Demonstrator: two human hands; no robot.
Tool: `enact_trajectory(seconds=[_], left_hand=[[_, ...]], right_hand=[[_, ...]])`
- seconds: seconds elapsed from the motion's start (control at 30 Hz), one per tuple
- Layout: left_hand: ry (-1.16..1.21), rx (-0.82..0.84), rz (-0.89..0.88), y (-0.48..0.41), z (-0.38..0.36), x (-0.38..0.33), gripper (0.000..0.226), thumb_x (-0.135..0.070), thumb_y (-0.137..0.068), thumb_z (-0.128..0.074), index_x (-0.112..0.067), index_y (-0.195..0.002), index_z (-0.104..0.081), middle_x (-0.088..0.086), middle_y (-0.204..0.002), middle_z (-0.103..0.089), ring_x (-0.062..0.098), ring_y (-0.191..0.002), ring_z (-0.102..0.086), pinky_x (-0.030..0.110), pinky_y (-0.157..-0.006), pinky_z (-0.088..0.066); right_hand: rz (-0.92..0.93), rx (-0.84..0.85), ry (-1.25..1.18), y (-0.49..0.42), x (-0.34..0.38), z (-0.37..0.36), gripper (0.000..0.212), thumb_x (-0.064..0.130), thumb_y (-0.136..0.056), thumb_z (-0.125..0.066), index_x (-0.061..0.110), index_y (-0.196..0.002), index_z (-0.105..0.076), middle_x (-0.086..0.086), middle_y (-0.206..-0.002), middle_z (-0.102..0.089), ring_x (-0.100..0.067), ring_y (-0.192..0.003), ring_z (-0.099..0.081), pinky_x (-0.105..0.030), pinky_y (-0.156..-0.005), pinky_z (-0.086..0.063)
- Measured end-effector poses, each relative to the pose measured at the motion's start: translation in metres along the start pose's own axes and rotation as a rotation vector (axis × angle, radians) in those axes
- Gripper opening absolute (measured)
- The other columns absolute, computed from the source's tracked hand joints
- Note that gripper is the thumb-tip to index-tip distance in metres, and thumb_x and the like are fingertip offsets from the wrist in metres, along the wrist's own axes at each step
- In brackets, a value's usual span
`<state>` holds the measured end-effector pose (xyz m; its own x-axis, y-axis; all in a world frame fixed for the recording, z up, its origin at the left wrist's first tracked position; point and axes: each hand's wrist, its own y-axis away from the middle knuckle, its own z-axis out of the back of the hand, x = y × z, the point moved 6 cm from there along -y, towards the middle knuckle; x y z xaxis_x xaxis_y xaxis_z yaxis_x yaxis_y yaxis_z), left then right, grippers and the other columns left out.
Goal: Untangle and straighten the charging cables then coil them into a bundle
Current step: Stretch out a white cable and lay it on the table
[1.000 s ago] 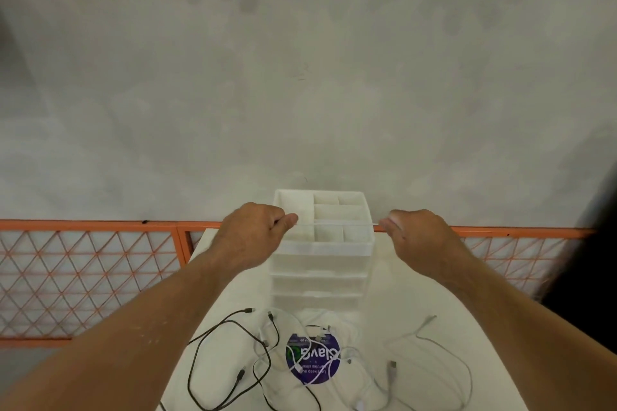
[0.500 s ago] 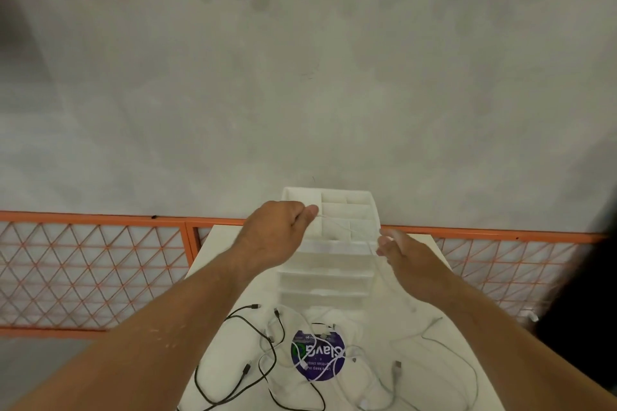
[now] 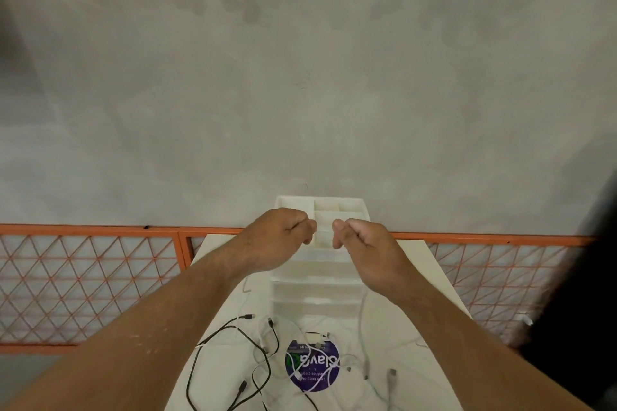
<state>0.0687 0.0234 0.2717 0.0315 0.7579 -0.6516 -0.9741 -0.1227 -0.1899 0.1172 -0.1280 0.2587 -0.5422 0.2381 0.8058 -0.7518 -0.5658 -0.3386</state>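
From my remote seat the hardest thing to read is the grip itself. The left hand and right hand are raised side by side, knuckles nearly meeting, each with its fingers curled and thumb pressed to forefinger. I can make out no strand in the small gap between them. A thin white cable drops from under the right hand toward the tabletop, and a fainter bit shows below the left wrist, so both hands appear to pinch it. Just beyond and beneath the knuckles stands one white organizer. Its divided top tray is half hidden by the hands, and I count what look like three clear drawers below. Nearer me than the hands lies the tangle of black cables, with three black plug ends showing. The loose white cables almost vanish against the white surface, and I cannot count them. They cross one round purple label. The bottom of the picture cuts the tangle off. The tabletop is narrow, with both side edges just outside my forearms. An orange mesh fence runs behind it under a grey wall. To the right of the right hand, a dark blurred shape fills the picture's edge.
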Motion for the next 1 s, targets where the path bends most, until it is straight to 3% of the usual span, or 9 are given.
enact_trajectory(seconds=[0.07, 0.13, 0.23, 0.37, 0.6, 0.8, 1.0], left_hand=[[-0.054, 0.041, -0.011, 0.003, -0.003, 0.003, 0.037, -0.037, -0.099, -0.043, -0.018, -0.074, -0.062, -0.014, -0.065, -0.057, 0.002, -0.063, -0.053, 0.022, -0.063, -0.043], [-0.16, 0.056, -0.034, 0.004, -0.006, 0.005, 0.038, -0.039, -0.099, -0.041, -0.017, -0.078, -0.063, -0.011, -0.079, -0.066, 0.007, -0.076, -0.061, 0.028, -0.072, -0.049], [-0.357, 0.037, -0.057, 0.007, -0.008, 0.01, 0.042, -0.043, -0.1, -0.038, -0.015, -0.079, -0.061, -0.003, -0.076, -0.065, 0.017, -0.072, -0.061, 0.036, -0.07, -0.051], [-0.491, 0.01, -0.056, 0.011, -0.009, 0.018, 0.043, -0.044, -0.1, -0.036, -0.017, -0.072, -0.054, -0.001, -0.068, -0.058, 0.019, -0.066, -0.056, 0.035, -0.063, -0.047], [-0.528, -0.052, -0.03, 0.016, 0.006, 0.033, 0.045, -0.045, -0.1, -0.036, -0.023, -0.06, -0.037, -0.004, -0.062, -0.048, 0.019, -0.062, -0.051, 0.032, -0.059, -0.04], [-0.55, -0.113, 0.052, 0.017, 0.028, 0.053, 0.044, -0.05, -0.099, -0.034, -0.021, -0.07, -0.052, -0.004, -0.065, -0.055, 0.017, -0.063, -0.053, 0.03, -0.056, -0.037], [-0.566, -0.128, 0.099, 0.018, 0.037, 0.056, 0.041, -0.047, -0.1, -0.034, -0.027, -0.065, -0.044, -0.006, -0.064, -0.053, 0.015, -0.063, -0.053, 0.03, -0.058, -0.038]], right_hand=[[0.057, 0.003, 0.14, -0.001, 0.0, 0.005, 0.041, 0.034, -0.1, -0.049, 0.017, -0.063, -0.053, 0.017, -0.044, -0.047, -0.002, -0.046, -0.044, -0.014, -0.049, -0.031], [0.106, 0.026, 0.374, -0.003, -0.005, 0.007, 0.047, 0.04, -0.097, -0.051, 0.02, -0.056, -0.043, 0.007, -0.046, -0.042, -0.009, -0.046, -0.037, -0.025, -0.05, -0.031], [0.107, 0.08, 0.672, -0.004, -0.014, 0.014, 0.051, 0.047, -0.097, -0.046, 0.021, -0.054, -0.037, 0.002, -0.05, -0.044, -0.016, -0.049, -0.041, -0.035, -0.055, -0.038], [0.056, 0.079, 0.849, -0.001, -0.023, 0.024, 0.051, 0.052, -0.098, -0.038, 0.021, -0.057, -0.038, 0.002, -0.059, -0.05, -0.018, -0.059, -0.047, -0.033, -0.056, -0.034], [-0.055, 0.065, 0.985, -0.004, -0.033, 0.054, 0.05, 0.056, -0.098, -0.033, 0.022, -0.062, -0.044, 0.002, -0.067, -0.055, -0.023, -0.068, -0.054, -0.032, -0.059, -0.037], [-0.029, -0.033, 1.012, -0.004, -0.051, 0.088, 0.05, 0.053, -0.097, -0.037, 0.023, -0.058, -0.041, 0.003, -0.058, -0.052, -0.023, -0.062, -0.054, -0.033, -0.057, -0.04], [-0.1, -0.075, 0.99, 0.007, -0.082, 0.105, 0.051, 0.051, -0.097, -0.039, 0.018, -0.058, -0.046, 0.002, -0.058, -0.057, -0.02, -0.059, -0.052, -0.034, -0.055, -0.036]])
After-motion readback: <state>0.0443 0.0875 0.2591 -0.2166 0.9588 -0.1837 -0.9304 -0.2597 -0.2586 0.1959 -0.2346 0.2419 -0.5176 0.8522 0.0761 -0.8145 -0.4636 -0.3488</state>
